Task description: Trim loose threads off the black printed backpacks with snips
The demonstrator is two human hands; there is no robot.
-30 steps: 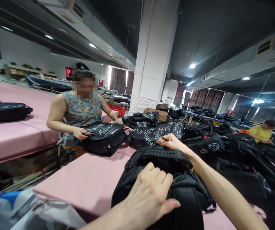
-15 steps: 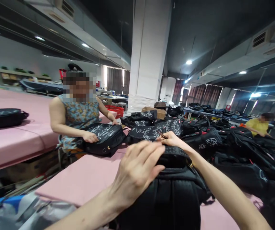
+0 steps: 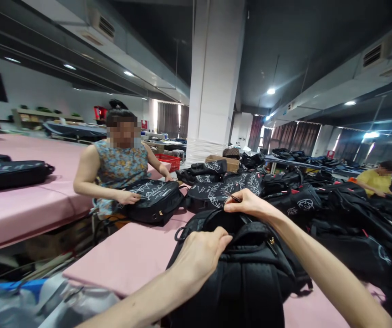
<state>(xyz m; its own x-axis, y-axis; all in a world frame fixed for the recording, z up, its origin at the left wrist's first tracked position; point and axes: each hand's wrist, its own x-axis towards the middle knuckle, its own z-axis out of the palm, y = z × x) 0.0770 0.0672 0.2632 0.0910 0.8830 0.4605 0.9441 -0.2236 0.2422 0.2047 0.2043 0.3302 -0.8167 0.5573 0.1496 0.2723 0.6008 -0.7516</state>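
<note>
A black backpack (image 3: 246,287) stands in front of me with its straps facing me and its top opening spread. My left hand (image 3: 202,248) is closed on the top edge near the carry handle (image 3: 250,230). On the far rim of the opening, my right hand (image 3: 245,202) pinches the fabric between thumb and finger. Small dark thread snips (image 3: 235,198) stick out of that same hand, mostly hidden by the fingers. A gold zipper pull (image 3: 272,241) hangs at the bag's right side.
Across the pink table (image 3: 120,259), a co-worker (image 3: 120,164) handles a patterned black backpack (image 3: 155,196). More black bags (image 3: 346,218) are heaped at the right. Behind them are a cardboard box (image 3: 228,163) and a white pillar (image 3: 212,82). Another person (image 3: 375,180) sits far right.
My left hand has moved down from above the handle and closed on the bag's top edge. The right hand now pinches the far rim, and the opening is spread wider.
</note>
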